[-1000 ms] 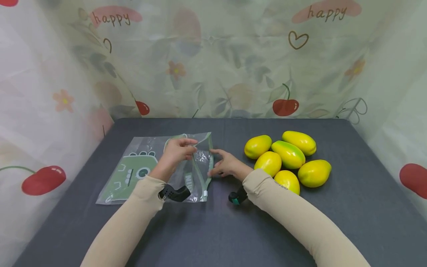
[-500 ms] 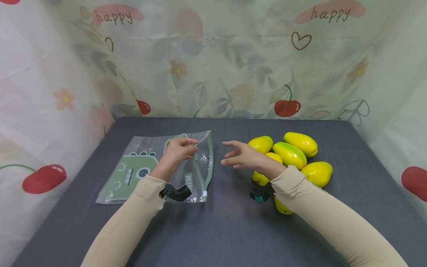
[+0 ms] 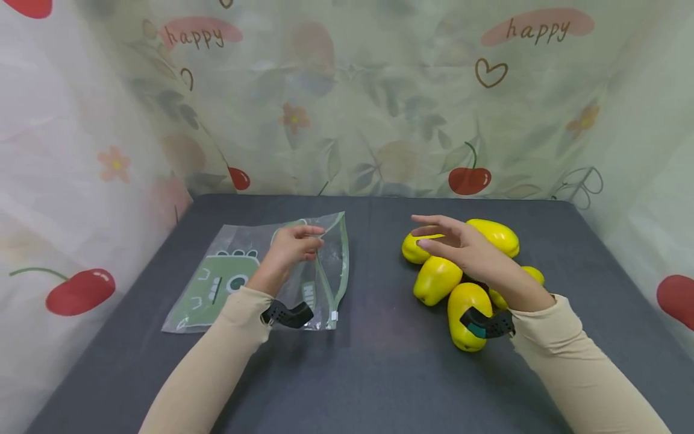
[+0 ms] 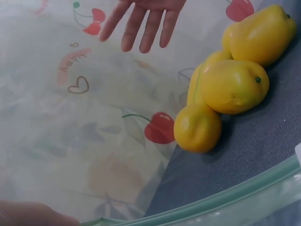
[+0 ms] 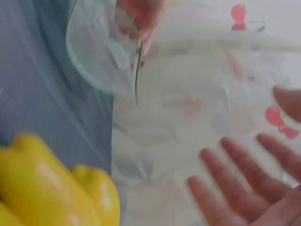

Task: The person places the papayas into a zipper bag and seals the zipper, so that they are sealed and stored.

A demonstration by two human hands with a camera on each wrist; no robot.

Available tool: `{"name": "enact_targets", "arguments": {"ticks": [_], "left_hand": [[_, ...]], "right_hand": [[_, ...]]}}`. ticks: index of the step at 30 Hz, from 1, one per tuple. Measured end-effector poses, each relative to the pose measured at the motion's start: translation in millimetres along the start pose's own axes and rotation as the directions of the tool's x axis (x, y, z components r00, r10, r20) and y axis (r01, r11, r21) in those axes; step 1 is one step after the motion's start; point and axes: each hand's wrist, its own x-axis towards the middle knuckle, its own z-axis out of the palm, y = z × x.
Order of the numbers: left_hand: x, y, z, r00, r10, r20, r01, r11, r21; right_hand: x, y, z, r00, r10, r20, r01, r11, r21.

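A clear zip bag with a green cartoon print [image 3: 230, 295] lies flat on the left of the table, its green-edged mouth [image 3: 344, 265] parted toward the right. At the upper side of that mouth my left hand [image 3: 293, 250] pinches the bag's edge between thumb and fingers. In the right wrist view the bag's mouth [image 5: 87, 70] gapes in a rounded shape. My right hand [image 3: 468, 250], fingers spread and holding nothing, is over a group of yellow mangoes [image 3: 438, 281]. It partly hides the mangoes behind it. The left wrist view shows several mangoes [image 4: 234, 87] beneath the spread fingers.
A white slider [image 3: 334, 315] sits at the near end of the bag's zip. The dark grey table [image 3: 374, 374] is enclosed at the back and sides by a printed curtain [image 3: 347, 120]. Dark wrist cameras [image 3: 290, 314] are strapped to both wrists.
My right hand has let go of the bag's mouth and moved right, over the mangoes. My left hand keeps its pinch on the bag. The nearest mango stands out farther toward me.
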Motion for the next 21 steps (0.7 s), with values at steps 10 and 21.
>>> {"name": "enact_targets", "arguments": {"ticks": [10,21], "left_hand": [[-3.5,1.9,-1.7,1.000,0.003,0.007,-0.003,1.000,-0.014],[-10.4,8.0,-3.0,1.000,-0.001,0.031,0.002,0.999,-0.033]], "right_hand": [[-30.5,27.0,-12.5,0.945,-0.260,-0.199,0.260,0.965,-0.023],[-52.2,65.4,-6.7,0.932,-0.266,-0.245,0.269,0.963,-0.020]]}}
